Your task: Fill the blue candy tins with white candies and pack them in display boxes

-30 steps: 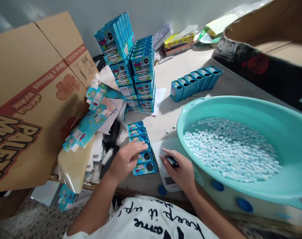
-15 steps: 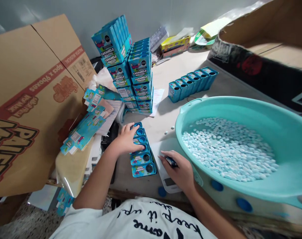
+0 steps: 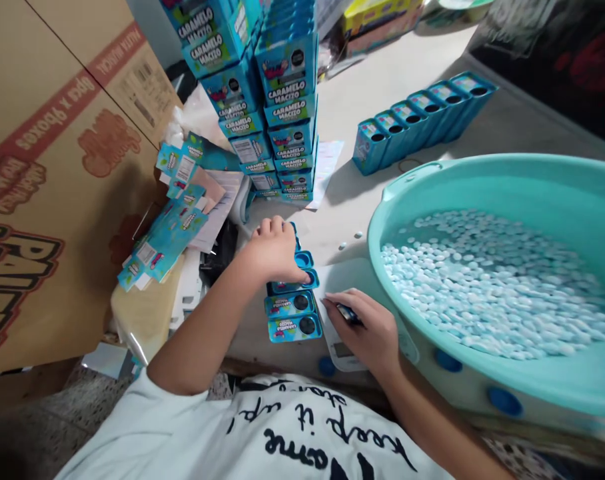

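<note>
My left hand (image 3: 275, 253) is curled over a row of small blue candy boxes (image 3: 288, 305) lying on the table, with its thumb pressed at the round opening of one. Its other fingers bend over the far boxes and hide part of them. Dark round openings show in the two nearest boxes. Just right of the row, my right hand (image 3: 370, 327) is closed around a small, shiny dark blue thing (image 3: 348, 313) that I cannot make out. That hand is above a flat white scale (image 3: 350, 275).
A turquoise tub (image 3: 482, 167) of pale blue candies (image 3: 487, 287) stands at right. Stacked candy boxes (image 3: 290, 80) rise behind my left hand. More boxes (image 3: 422, 120) form a row at the back. At left are flat cartons (image 3: 170, 230) and a big cardboard box (image 3: 42, 167).
The view has tilted down and come closer. My left hand's fingers have gone from spread over the boxes to curled, the thumb still on an opening. My right hand keeps its hold.
</note>
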A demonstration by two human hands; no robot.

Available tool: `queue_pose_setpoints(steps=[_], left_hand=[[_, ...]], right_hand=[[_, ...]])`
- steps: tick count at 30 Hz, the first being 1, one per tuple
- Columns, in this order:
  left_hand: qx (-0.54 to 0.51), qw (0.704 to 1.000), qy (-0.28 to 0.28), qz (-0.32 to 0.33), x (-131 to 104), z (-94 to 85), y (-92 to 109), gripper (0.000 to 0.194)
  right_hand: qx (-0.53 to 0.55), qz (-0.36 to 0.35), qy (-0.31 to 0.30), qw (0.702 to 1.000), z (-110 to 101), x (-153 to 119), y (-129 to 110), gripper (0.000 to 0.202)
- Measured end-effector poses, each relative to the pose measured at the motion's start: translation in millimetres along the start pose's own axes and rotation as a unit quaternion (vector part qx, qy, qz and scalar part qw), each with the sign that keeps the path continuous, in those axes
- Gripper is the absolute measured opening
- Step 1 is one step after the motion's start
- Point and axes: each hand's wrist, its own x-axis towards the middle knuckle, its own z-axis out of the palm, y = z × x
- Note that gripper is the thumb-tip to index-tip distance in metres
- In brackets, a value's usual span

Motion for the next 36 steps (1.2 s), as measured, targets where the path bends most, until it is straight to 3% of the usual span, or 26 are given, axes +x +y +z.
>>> queue_pose_setpoints(steps=[6,10,16,21,24,27,29,31,33,36], left_hand=[[0.043,0.997,-0.061,-0.005,-0.4,-15.8,-1.6,0.098],[0.051,0.996,-0.077,0.009,-0.4,-16.8,-4.5,0.099],[0.025,0.999,-0.038,0.002,16.4,-0.6,-8.1,0.110],[-0.043,0.999,-0.006,0.007,21.4,6.8,-13.7,0.114],[-0.101,0.995,0.027,0.002,1.1,10.6,-16.3,0.105],[-0.167,0.973,0.157,-0.010,-33.9,27.2,-11.0,0.086],[-0.214,0.946,0.244,0.018,-57.0,42.8,-1.4,0.052],[-0.239,0.933,0.234,0.133,-74.0,55.8,10.4,0.024],[-0.224,0.931,0.182,0.223,-81.7,63.2,21.8,0.017],[-0.156,0.945,0.156,0.241,-77.9,66.0,33.1,0.023]], right_hand=[[-0.013,0.008,0.001,1.000,-0.1,-1.9,0.3,0.008],[-0.013,0.024,0.003,1.000,0.3,-2.5,0.8,0.008],[-0.021,0.060,-0.018,0.998,7.4,-7.0,3.1,0.013],[-0.033,0.044,-0.038,0.998,9.6,-7.7,4.7,0.012],[-0.034,0.017,-0.042,0.998,8.4,-5.8,4.1,0.009],[-0.044,0.005,-0.038,0.998,7.2,-5.9,5.0,0.005],[-0.050,0.002,-0.037,0.998,6.3,-8.3,6.1,0.006],[-0.043,0.009,-0.039,0.998,5.2,-12.5,7.1,0.014],[-0.033,0.034,-0.041,0.998,3.8,-17.0,8.3,0.028],[-0.028,0.067,-0.044,0.996,2.3,-21.7,11.3,0.047]])
